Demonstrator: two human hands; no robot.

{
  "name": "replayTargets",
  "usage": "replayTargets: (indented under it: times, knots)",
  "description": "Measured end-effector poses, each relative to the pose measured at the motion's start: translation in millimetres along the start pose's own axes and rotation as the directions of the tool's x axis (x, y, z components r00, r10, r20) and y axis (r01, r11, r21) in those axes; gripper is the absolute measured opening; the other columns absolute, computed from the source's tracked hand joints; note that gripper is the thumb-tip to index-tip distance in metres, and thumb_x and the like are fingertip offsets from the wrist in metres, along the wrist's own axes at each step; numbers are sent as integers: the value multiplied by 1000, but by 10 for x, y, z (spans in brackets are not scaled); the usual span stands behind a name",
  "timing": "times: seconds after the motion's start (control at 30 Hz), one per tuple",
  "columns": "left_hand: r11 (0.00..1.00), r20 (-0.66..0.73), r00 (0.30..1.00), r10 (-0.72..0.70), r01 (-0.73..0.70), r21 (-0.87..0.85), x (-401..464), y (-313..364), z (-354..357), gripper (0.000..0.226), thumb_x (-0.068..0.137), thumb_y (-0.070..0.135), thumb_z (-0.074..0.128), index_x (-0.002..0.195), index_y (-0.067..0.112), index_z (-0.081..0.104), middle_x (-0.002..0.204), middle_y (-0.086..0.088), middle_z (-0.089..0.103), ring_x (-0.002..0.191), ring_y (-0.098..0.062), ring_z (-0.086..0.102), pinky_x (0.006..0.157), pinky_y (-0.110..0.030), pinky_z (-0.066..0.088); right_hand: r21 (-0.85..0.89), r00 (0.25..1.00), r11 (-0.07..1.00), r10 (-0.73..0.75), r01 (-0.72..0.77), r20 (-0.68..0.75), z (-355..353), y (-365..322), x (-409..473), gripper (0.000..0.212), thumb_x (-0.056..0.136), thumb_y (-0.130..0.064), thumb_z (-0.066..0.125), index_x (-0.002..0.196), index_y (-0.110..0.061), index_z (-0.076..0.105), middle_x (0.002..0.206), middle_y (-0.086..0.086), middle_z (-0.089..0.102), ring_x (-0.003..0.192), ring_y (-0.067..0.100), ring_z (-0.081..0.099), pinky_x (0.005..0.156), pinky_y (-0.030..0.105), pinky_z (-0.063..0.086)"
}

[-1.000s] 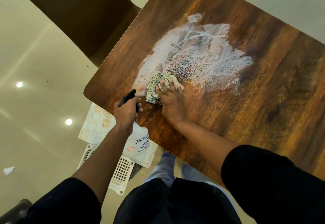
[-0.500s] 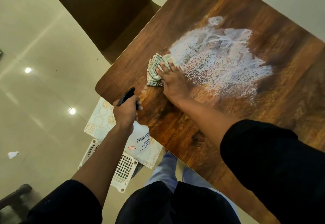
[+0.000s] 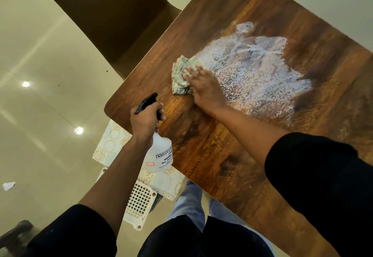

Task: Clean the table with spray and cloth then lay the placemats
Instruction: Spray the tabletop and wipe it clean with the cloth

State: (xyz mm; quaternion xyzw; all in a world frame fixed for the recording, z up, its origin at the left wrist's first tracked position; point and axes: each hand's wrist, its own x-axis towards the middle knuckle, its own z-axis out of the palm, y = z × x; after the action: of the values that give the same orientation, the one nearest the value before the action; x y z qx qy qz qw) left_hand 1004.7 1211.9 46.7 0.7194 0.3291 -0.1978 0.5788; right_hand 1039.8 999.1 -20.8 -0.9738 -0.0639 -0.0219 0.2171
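a dark wooden table (image 3: 232, 166) fills the right of the view, running diagonally from the near right to the far left, its rounded corner nearest the left hand. a wide patch of pale, speckled spray foam (image 3: 258, 75) lies on its middle. the wiping step appears to be in hand, with most of the foam not yet cleared. patterned placemats (image 3: 109, 145) wait below the table edge on a white slatted stool (image 3: 139, 206), so laying them seems some way off. the left hand (image 3: 144, 121) is wrapped around the neck of a clear spray bottle (image 3: 159, 156), held beside the table's near edge; the bottle's long axis runs from its base, near the person, up to the black nozzle (image 3: 146, 102), which points up and left. the right hand (image 3: 203, 87) presses flat, fingers spread, on a folded green-grey cloth (image 3: 179, 75) at the foam's left edge. the next move likely calls for sweeping the cloth rightward through the foam with steady downward pressure.
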Motion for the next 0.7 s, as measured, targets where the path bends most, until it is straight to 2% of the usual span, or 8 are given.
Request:
replayTargets:
  times: [0.1, 0.2, 0.27, 0.33, 0.5, 0.57, 0.63, 0.7]
  knots:
    - [999, 52, 997, -48, 49, -20, 72, 33, 96, 32, 93, 24, 74, 115, 1, 71, 70, -6, 70, 40, -7, 50, 43, -22, 42, 1, 967, 969, 247, -247, -64, -77, 252, 151, 52, 102, -14, 58, 151, -27, 48, 164, -3, 38, 156, 29, 24, 127, 50, 20]
    - [998, 121, 991, -59, 59, 2, 49, 135, 175, 18, 95, 23, 72, 87, 7, 73, 63, -5, 68, 40, -8, 45, 45, -24, 39, 41, 930, 936, 353, -350, -108, -38, 149, 152, 51, 102, -12, 57, 150, -28, 49, 164, -2, 37, 157, 29, 21, 128, 46, 13]
    - [998, 142, 988, -63, 64, -7, 32, 221, 228, 20, 94, 22, 72, 80, 9, 71, 62, -5, 66, 40, -10, 42, 44, -24, 37, 18, 959, 965, 261, -260, -111, 37, -41, 32, 50, 102, -9, 54, 149, -26, 51, 162, 1, 40, 155, 32, 26, 128, 50, 15]
    - [998, 140, 988, -57, 60, -17, 34, 309, 274, 19, 93, 21, 72, 80, 8, 70, 62, -7, 65, 39, -11, 40, 44, -24, 36, 31, 997, 998, 54, -53, -46, 119, -179, -169, 48, 100, -10, 53, 146, -24, 55, 159, 3, 45, 152, 33, 31, 126, 54, 22]
    - [1000, 156, 988, -14, 11, 18, 70, 506, 438, 24, 95, 18, 68, 75, 7, 70, 60, -7, 66, 36, -10, 40, 40, -24, 35, 93, 966, 970, -236, 227, 108, 30, 19, -366, 52, 94, -11, 59, 145, -23, 59, 159, 0, 46, 153, 29, 32, 125, 53, 24]
    - [999, 177, 984, -15, 7, 45, 92, 556, 492, 23, 96, 20, 69, 76, 8, 70, 60, -6, 65, 38, -10, 40, 41, -24, 36, 84, 983, 983, -170, 164, 71, -75, 193, -285, 55, 92, -6, 65, 144, -24, 59, 157, -1, 48, 150, 29, 37, 123, 55, 27]
    - [998, 206, 978, -21, 9, 56, 117, 595, 544, 23, 96, 20, 70, 76, 10, 68, 62, -5, 64, 39, -10, 40, 43, -26, 36, 56, 999, 998, 30, -30, -14, -174, 395, -182, 53, 96, -6, 62, 145, -26, 57, 158, -2, 47, 150, 30, 37, 122, 56, 29]
    - [997, 225, 974, -36, 21, 69, 127, 637, 595, 21, 95, 20, 71, 77, 10, 68, 64, -5, 63, 40, -10, 42, 43, -26, 36, 47, 960, 963, 269, -266, -71, -243, 523, -56, 52, 100, -7, 57, 148, -26, 54, 160, -2, 43, 153, 30, 31, 124, 54, 26]
